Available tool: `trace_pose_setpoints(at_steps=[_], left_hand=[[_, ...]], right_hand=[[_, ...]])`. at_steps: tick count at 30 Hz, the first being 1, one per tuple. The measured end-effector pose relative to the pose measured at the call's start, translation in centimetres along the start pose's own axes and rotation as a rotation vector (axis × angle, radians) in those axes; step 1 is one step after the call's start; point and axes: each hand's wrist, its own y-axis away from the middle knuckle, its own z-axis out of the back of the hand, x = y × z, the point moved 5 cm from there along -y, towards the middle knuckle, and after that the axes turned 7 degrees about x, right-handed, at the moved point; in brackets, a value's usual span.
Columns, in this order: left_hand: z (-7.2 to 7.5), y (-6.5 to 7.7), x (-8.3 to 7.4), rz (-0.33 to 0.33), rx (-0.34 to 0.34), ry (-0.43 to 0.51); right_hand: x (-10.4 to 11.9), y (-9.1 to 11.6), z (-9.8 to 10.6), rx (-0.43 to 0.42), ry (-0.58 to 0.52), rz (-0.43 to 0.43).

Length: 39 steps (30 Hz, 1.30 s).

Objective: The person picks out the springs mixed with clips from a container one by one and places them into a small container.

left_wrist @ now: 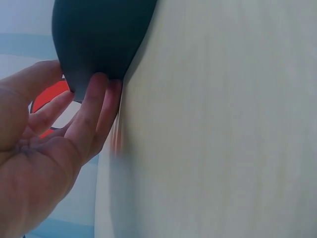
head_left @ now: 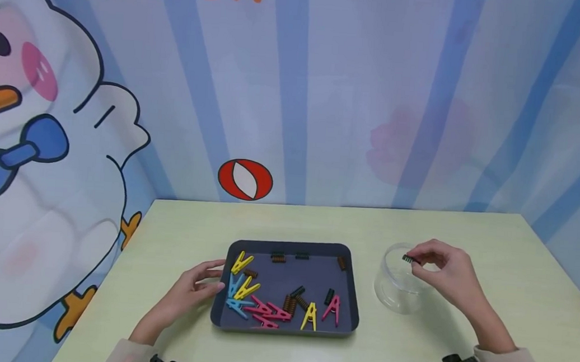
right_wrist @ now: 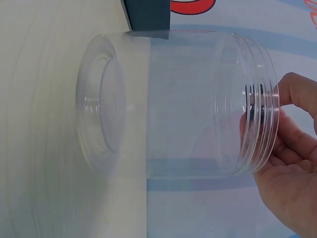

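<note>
My right hand (head_left: 442,270) pinches a small dark spring (head_left: 408,259) between thumb and fingertips, at the mouth of a clear plastic jar (head_left: 397,298). In the right wrist view the spring (right_wrist: 254,103) shows dark through the jar's threaded rim (right_wrist: 270,134). At the left end of a dark grey tray (head_left: 284,331), my left hand (head_left: 183,294) grips the edge. The left wrist view shows its fingertips (left_wrist: 101,82) against the tray's outer wall (left_wrist: 99,39). Inside the tray lie brown springs (head_left: 289,305), dark springs (head_left: 302,256), and yellow (head_left: 309,317), blue (head_left: 237,306) and pink clothespins (head_left: 331,310).
The pale table (head_left: 277,357) carries the tray in the middle and the jar to its right. Behind it stands a blue-striped printed backdrop (head_left: 334,122) with a cartoon duck (head_left: 39,231) on the left. Several clothespins lie along the tray's left side.
</note>
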Motion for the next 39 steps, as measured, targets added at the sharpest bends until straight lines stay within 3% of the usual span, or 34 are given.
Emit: trace_pose_setpoints(at_steps=[10,39], left_hand=[[0.09,0.34,0.15,-0.005,0.005,-0.022],[0.10,0.10,-0.43,-0.034,0.024,-0.031]], right_hand=[[-0.36,0.21,-0.25,-0.008,-0.003,-0.032],[0.46,-0.28,0.55,-0.044,0.002,0.040]])
